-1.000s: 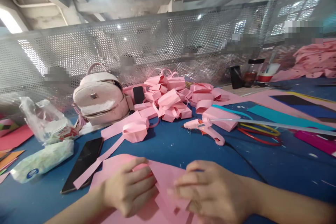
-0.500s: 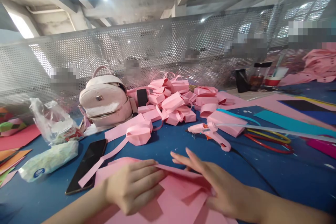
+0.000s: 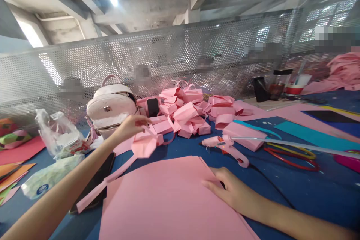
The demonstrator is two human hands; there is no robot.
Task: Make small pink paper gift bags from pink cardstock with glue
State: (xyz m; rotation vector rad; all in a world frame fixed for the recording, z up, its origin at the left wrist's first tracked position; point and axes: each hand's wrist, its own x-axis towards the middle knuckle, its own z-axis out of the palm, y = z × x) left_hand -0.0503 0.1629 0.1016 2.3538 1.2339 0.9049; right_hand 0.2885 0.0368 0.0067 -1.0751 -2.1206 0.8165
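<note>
My left hand reaches out over the table, its bent fingers closed at the top edge of a small folded pink paper piece. A long pink paper strip trails from that piece across a dark phone. In front of me lie large pink paper sheets, flat and overlapping. My right hand grips their right edge, thumb on top and the other fingers hidden beneath or behind the edge. Beyond that hand rests a pink glue gun with a clear glue stick in it.
A heap of folded pink paper pieces stands at the back beside a pale backpack. Plastic bags lie left. Red and yellow loops and a blue sheet are right. A perforated metal screen rises behind.
My left hand has left the pink sheets and moved forward to the folded piece, which has shifted slightly left. The raised sheet edge now lies flat, and my right hand has closed on the sheets' edge.
</note>
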